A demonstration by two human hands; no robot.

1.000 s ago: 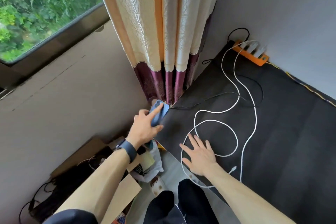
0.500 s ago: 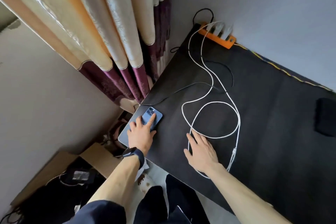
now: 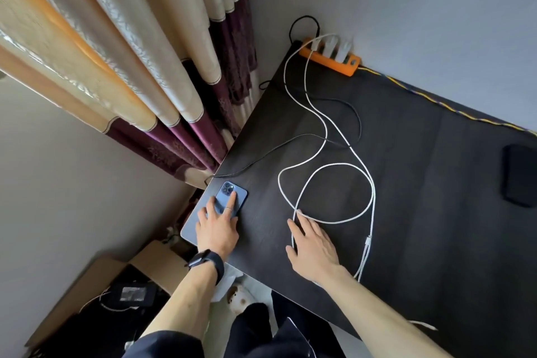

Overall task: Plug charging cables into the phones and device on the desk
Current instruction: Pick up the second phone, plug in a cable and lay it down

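Note:
A blue phone [image 3: 232,193] lies camera side up at the left corner of the black desk [image 3: 421,212]. My left hand [image 3: 218,227] rests flat on the phone, fingers spread over its back. My right hand [image 3: 312,247] lies flat on the desk with fingers apart, touching a loop of the white cables [image 3: 328,166]. Their plug ends [image 3: 368,241] lie just right of that hand. A black cable [image 3: 261,158] runs to the desk corner near the phone. A black device [image 3: 520,174] sits at the right edge.
An orange power strip [image 3: 331,59] with white chargers sits at the desk's back edge against the wall. Curtains [image 3: 145,67] hang on the left. A cardboard box [image 3: 96,293] with dark items stands on the floor at lower left.
My left hand brought the blue phone from beside the curtain down onto the desk corner and now lies flat on it. My right hand stayed on the desk by the white cables.

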